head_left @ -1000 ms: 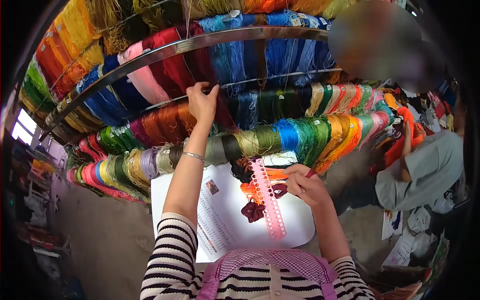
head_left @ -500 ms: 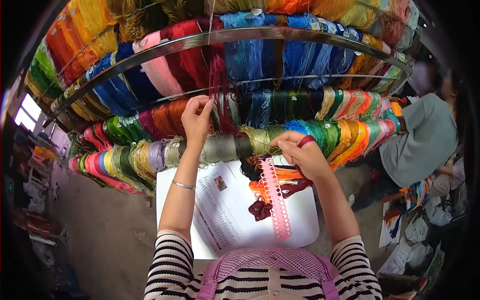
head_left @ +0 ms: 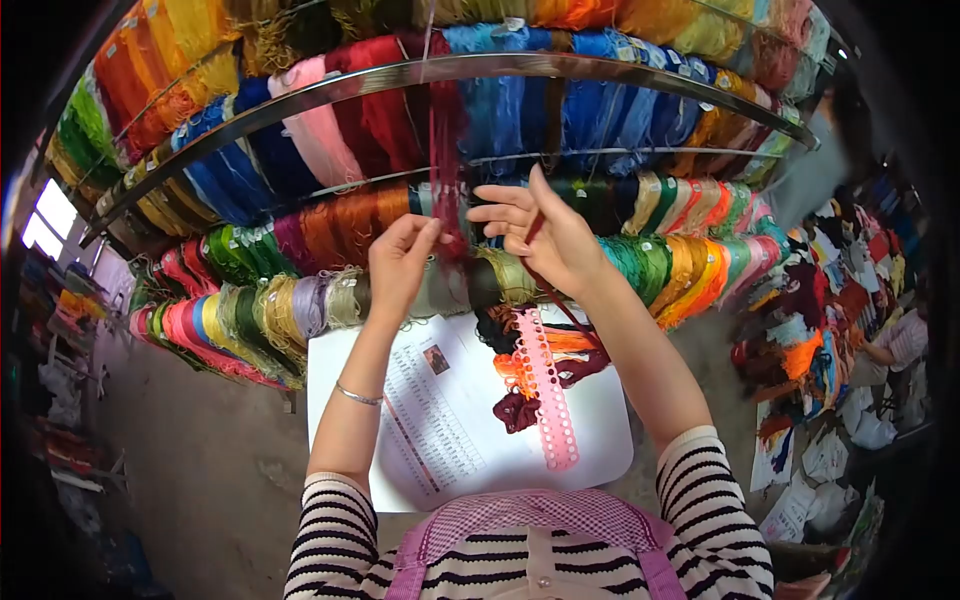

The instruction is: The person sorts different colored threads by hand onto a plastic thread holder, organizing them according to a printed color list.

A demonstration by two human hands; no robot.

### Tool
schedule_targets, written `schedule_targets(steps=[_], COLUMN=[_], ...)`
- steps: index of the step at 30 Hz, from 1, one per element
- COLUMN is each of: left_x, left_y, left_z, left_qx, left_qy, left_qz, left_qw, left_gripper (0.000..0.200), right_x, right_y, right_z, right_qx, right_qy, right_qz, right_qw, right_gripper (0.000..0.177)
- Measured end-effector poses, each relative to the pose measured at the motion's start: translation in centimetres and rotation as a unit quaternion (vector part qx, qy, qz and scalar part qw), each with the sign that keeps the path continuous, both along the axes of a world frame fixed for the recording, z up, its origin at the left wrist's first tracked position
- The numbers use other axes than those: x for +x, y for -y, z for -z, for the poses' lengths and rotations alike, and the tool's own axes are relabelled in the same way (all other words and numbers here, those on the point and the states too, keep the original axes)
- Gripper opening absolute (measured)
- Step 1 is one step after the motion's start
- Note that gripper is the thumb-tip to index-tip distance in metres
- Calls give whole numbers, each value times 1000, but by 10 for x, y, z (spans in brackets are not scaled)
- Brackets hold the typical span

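Observation:
A dark red skein of thread (head_left: 447, 180) hangs in front of the rack, blurred by motion. My left hand (head_left: 398, 265) is pinched at its left edge; the fingertips seem to grip a fine strand there. On the skein's other side, my right hand (head_left: 560, 245) has its fingers stretched toward it. A dark red strand runs across that hand and trails down toward the board. Below my hands, a pink strip with holes (head_left: 550, 400) carries orange, black and dark red thread bundles (head_left: 518, 412). Beside it lies a printed chart (head_left: 430, 420) with a small picture.
Thread hanks in many colours (head_left: 620, 110) hang in rows, with a curved metal rail (head_left: 360, 85) crossing in front. The chart and strip rest on a white board (head_left: 600, 440) before my body. More thread piles (head_left: 810, 340) and a person's arm (head_left: 880, 352) are at right.
My right hand has moved up and left toward the hanging skein, its fingers opening out. My left hand has come down slightly. The co-worker in grey-green at right has shifted mostly out of view.

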State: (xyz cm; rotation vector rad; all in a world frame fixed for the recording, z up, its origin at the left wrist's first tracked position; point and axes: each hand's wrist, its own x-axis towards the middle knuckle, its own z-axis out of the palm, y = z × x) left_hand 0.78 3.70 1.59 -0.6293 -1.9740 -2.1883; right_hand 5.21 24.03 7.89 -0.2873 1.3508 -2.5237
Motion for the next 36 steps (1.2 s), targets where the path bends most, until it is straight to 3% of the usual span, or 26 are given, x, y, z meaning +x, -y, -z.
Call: schedule_targets(steps=[4, 6, 10, 12, 15, 17, 19, 21, 23, 24, 27, 32, 36], left_x=[-15, -21, -32, -18, 21, 61, 98, 140, 172, 185, 199, 185, 180], left_y=[9, 12, 37, 57, 85, 100, 120, 131, 138, 141, 143, 145, 140], left_z=[12, 19, 36, 37, 35, 32, 67, 87, 103, 117, 125, 125, 110], left_qx=[-66, -45, -213, -257, -307, -482, -502, -534, -560, -578, -612, -607, -616], left_qy=[10, 3, -139, -112, -88, -30, -124, -59, -50, -22, -31, -35, -68], left_qz=[-24, 4, -57, -47, -42, -91, -150, -142, -107, -100, -120, -118, -120], left_qw=[997, 999, 965, 959, 947, 871, 843, 831, 820, 809, 781, 785, 776], left_gripper=[15, 15, 29, 29, 28, 29, 18, 34, 62, 85, 92, 88, 66], right_x=[0, 2, 25, 55, 89, 113, 132, 149, 161, 166, 175, 182, 186], right_y=[-8, -11, -31, -23, -41, -42, -42, -42, -42, -42, -39, -32, -32], right_z=[6, 13, 40, 44, 71, 85, 95, 100, 105, 107, 110, 104, 105], right_qx=[-84, -31, 92, 190, 238, 251, 263, 212, 212, 218, 221, 223, 229], right_qy=[49, 64, 44, 72, 79, 101, 121, 156, 156, 156, 158, 157, 141], right_qz=[-73, -33, -14, 40, -38, -14, 12, 47, 55, 68, 83, 91, 76], right_qw=[993, 997, 995, 978, 967, 963, 957, 964, 963, 961, 959, 958, 960], right_gripper=[75, 64, 43, 37, 33, 33, 32, 32, 32, 31, 31, 29, 29])
